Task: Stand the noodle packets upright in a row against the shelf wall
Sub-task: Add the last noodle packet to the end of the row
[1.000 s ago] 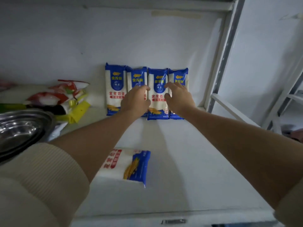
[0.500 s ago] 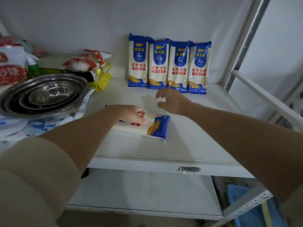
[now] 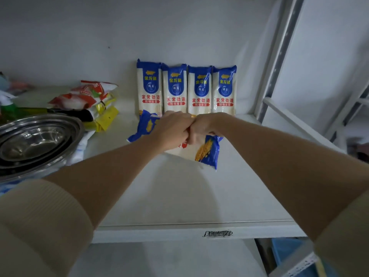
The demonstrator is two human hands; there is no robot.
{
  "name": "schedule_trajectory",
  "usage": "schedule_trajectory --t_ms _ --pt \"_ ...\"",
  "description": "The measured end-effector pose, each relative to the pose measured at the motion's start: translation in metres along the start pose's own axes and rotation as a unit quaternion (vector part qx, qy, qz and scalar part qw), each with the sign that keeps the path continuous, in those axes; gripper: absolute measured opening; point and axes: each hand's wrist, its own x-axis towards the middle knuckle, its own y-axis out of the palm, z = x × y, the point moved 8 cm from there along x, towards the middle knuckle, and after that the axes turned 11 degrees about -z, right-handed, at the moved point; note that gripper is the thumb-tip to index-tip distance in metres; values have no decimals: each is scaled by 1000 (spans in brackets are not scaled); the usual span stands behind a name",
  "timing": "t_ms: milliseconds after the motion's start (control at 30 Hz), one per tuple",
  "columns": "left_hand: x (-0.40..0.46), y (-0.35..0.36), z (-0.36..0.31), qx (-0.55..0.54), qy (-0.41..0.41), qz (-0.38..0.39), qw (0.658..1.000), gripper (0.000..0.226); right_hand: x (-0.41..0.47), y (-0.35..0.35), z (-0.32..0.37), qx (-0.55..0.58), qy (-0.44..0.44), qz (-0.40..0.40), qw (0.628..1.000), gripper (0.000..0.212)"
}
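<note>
Beige ribbed sleeves [image 3: 40,212] sit pushed up at the near edge of view, and from them your bare forearms run forward over the white shelf board [image 3: 179,196] and meet at the middle of it. Your left hand [image 3: 171,129] and right hand [image 3: 201,128] are knuckle to knuckle, both curled down and clenched on the fifth noodle packet [image 3: 205,152], which lies slanted across the board with one blue end poking out past your left hand and the other toward you under your right. You look to have it partly lifted, though I cannot tell if any corner touches the board.

To do this step well, turn the packet so its long side is vertical, printed face toward you, and bring one blue end down flat on the board. Choose the open spot at the left end of the row; the right end looks tight against the shelf upright [image 3: 279,56]. Lean the top back until it touches the wall, then slide it snug beside its neighbour so it cannot topple sideways.

Just beyond your knuckles, the four standing noodle packets [image 3: 186,90] lean upright, side by side, against the shelf wall [image 3: 99,37]. Ease in gently: a bump could knock the row over.
</note>
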Motion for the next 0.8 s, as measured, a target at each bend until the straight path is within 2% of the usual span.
schedule_trajectory --t_ms 67,100,167,233,300,367,400,433,467,500,567,667,800 --pt "23 -7 -19 24 46 -57 997 18 4 -20 -20 47 23 -4 999 21" --pt "33 -8 -26 28 58 -80 995 17 4 -29 -32 78 39 -18 996 31" --pt "51 -10 -33 34 41 -138 989 15 5 -41 -60 202 75 -59 975 45" --pt "64 -9 -30 37 -38 -214 975 33 9 -47 -90 337 104 -116 929 36" --pt "70 0 -18 -33 -181 -264 947 52 13 -55 -118 425 125 -163 882 32" --pt "71 27 -7 -209 -342 -244 883 62 17 -67 -135 478 126 -185 849 34" --pt "73 47 -6 -317 -403 -211 832 63 19 -74 -142 499 122 -197 835 29" --pt "78 70 -11 -414 -441 -166 779 61 22 -82 -152 511 121 -217 823 21" --pt "86 89 -21 -482 -452 -110 743 54 24 -88 -161 517 123 -237 813 17" --pt "96 104 -31 -513 -441 -59 734 46 27 -92 -170 517 120 -249 810 17" --pt "113 121 -38 -514 -426 -27 744 40 36 -97 -182 509 111 -259 813 19" --pt "138 140 -36 -513 -423 -54 745 33 55 -107 -197 530 92 -279 796 14" --pt "163 168 -38 -533 -401 -69 742 29 83 -133 -215 537 104 -362 755 12"
